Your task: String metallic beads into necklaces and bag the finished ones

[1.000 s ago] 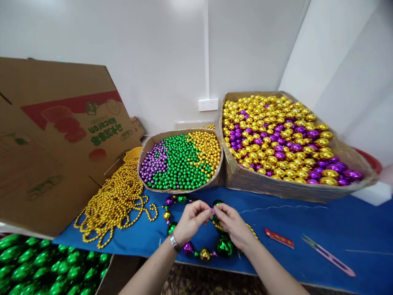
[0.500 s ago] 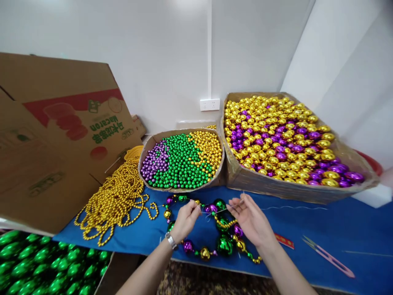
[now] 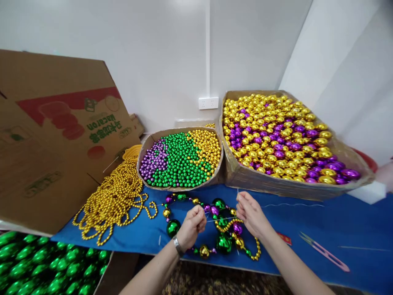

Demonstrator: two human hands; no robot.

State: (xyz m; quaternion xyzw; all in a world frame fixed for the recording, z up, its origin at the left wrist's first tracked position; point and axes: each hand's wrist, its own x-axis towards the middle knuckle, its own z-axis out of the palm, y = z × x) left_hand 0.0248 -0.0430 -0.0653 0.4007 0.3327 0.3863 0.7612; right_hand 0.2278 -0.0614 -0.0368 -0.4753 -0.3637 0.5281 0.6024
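My left hand (image 3: 193, 226), a watch at its wrist, is closed in a fist over the front part of a bead necklace (image 3: 224, 243). A thin pale string (image 3: 215, 220) runs from it towards my right hand (image 3: 249, 212), whose fingers are pinched together with a short end sticking up above them. Purple, green and gold beads of mixed sizes make up the necklace, which lies in a loop on the blue cloth (image 3: 294, 217). A short strand of small gold beads (image 3: 257, 250) hangs from its right side. My left hand hides some of the loop.
A box of small beads (image 3: 178, 159) and a larger box of gold and purple beads (image 3: 276, 139) stand behind. Gold bead strands (image 3: 113, 200) are piled left, by a tilted carton (image 3: 61, 135). Pink thread snips (image 3: 327, 253) lie right. Large green beads (image 3: 46, 262) fill the lower left.
My left hand has turned and closed into a fist, slightly lower. My right hand's fingers have gone from spread to pinched. The string between them now sits lower, and the view has shifted slightly.
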